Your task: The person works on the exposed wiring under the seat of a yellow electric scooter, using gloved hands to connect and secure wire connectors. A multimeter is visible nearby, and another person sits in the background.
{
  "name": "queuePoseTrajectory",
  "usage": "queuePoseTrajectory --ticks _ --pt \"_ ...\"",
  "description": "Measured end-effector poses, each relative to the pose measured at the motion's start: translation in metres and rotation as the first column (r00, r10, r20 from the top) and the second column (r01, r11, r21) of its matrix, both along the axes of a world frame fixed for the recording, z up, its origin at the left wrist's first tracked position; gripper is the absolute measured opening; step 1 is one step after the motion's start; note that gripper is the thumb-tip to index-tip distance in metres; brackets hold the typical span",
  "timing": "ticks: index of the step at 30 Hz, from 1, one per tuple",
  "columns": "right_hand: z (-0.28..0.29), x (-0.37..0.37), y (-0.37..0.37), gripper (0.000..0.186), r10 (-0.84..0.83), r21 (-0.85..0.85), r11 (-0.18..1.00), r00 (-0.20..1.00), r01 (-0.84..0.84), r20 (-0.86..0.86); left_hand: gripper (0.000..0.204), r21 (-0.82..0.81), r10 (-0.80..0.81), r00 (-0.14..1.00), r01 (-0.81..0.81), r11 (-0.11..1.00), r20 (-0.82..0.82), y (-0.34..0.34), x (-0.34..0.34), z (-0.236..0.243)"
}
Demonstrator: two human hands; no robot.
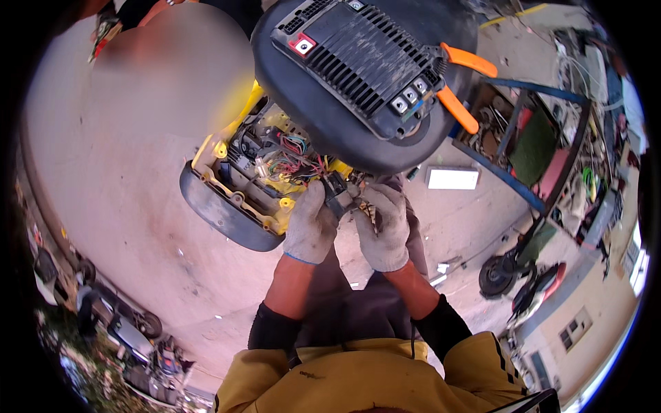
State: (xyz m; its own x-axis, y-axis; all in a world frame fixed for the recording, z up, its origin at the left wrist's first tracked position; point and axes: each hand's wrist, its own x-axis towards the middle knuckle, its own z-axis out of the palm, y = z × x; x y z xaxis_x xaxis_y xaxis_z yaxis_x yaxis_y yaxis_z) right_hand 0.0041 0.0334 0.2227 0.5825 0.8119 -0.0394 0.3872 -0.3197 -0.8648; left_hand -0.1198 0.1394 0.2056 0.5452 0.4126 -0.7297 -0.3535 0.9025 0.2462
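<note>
My left hand (307,224) and my right hand (382,224), both in pale fabric gloves, grip a small black component (338,193) at the middle of the view. Above and left of them is an opened yellow-and-grey housing (231,227) with a tangle of red, teal and other wires (289,155). A black seat-like pad (313,117) lies over the housing's upper right. On it rests a ribbed black controller (361,65) with square terminals. Orange-handled pliers (458,110) lie at the controller's right end.
Another person (134,14) is at the top left, partly blurred. A blue metal-framed box (575,96) with scrap stands right, near a white rectangular object (451,177). A two-wheeler (523,282) is at lower right, more vehicles (131,330) at lower left, on the concrete ground (117,199).
</note>
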Motion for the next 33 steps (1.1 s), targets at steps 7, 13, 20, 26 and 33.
queuePoseTrajectory --ticks 7,13,20,26,33 --pt "-0.005 0.046 -0.001 0.048 0.27 -0.127 0.942 0.928 -0.309 -0.256 0.065 0.114 0.137 0.982 -0.122 0.986 -0.132 -0.021 0.03 0.006" --pt "-0.015 0.063 0.022 0.058 0.396 -0.308 0.833 0.884 -0.46 -0.25 0.063 0.171 0.105 0.979 -0.075 0.982 -0.174 -0.041 0.032 -0.007" --pt "-0.052 0.082 0.015 0.059 0.481 -0.164 0.784 0.753 -0.598 -0.449 0.075 0.388 0.041 0.992 0.009 0.921 -0.121 -0.049 0.034 -0.022" --pt "-0.043 0.099 0.029 0.049 0.498 -0.166 0.722 0.671 -0.672 -0.55 0.059 0.48 0.132 0.981 -0.049 0.876 -0.141 -0.058 0.047 -0.03" --pt "-0.065 0.1 0.016 0.037 0.538 0.031 0.74 0.563 -0.672 -0.628 0.062 0.676 0.118 0.962 0.084 0.732 -0.248 -0.069 0.05 -0.052"
